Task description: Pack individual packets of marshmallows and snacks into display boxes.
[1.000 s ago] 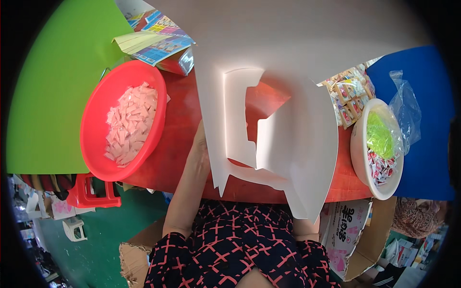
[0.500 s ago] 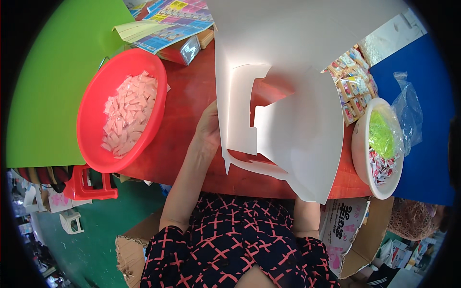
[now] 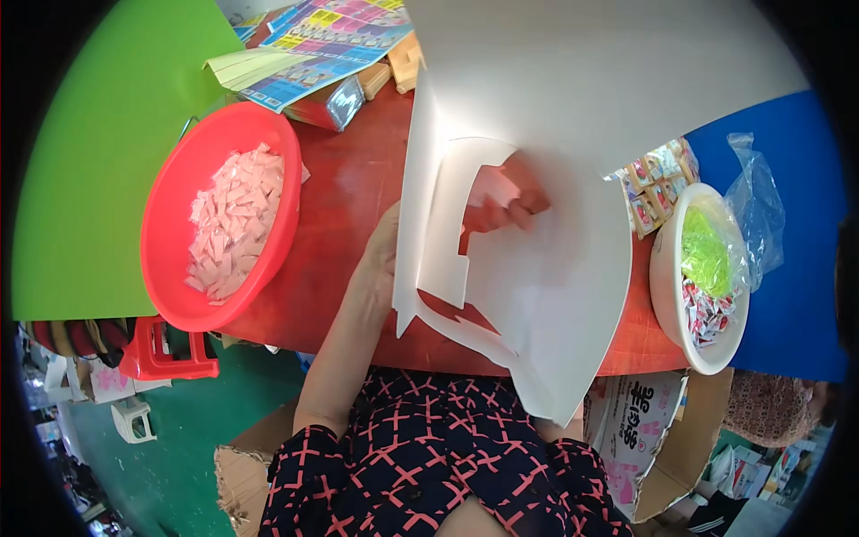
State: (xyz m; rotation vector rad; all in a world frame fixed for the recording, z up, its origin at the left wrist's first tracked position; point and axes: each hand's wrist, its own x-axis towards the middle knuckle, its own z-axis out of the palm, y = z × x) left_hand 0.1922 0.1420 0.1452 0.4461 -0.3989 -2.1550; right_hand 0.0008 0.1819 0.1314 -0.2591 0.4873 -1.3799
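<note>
A large white die-cut cardboard sheet (image 3: 555, 224) stands tilted in front of me over the red table (image 3: 349, 197), with a cut-out window and folded flaps. My left hand (image 3: 380, 259) grips its left edge, thumb side toward me. The fingers of my right hand (image 3: 506, 210) show through the window, pressing on a flap from behind. The rest of my right hand is hidden by the sheet.
A red basin (image 3: 170, 259) of pale pink packets sits at the left. A white bowl (image 3: 667, 286) with green and red-white packets and a clear plastic bag (image 3: 761, 206) are at the right. Colourful printed sheets (image 3: 331, 40) lie at the back. An open cardboard box (image 3: 644, 430) stands below right.
The white sheet has been raised and tilted more upright, and my view has shifted closer. My right fingers now show through the window.
</note>
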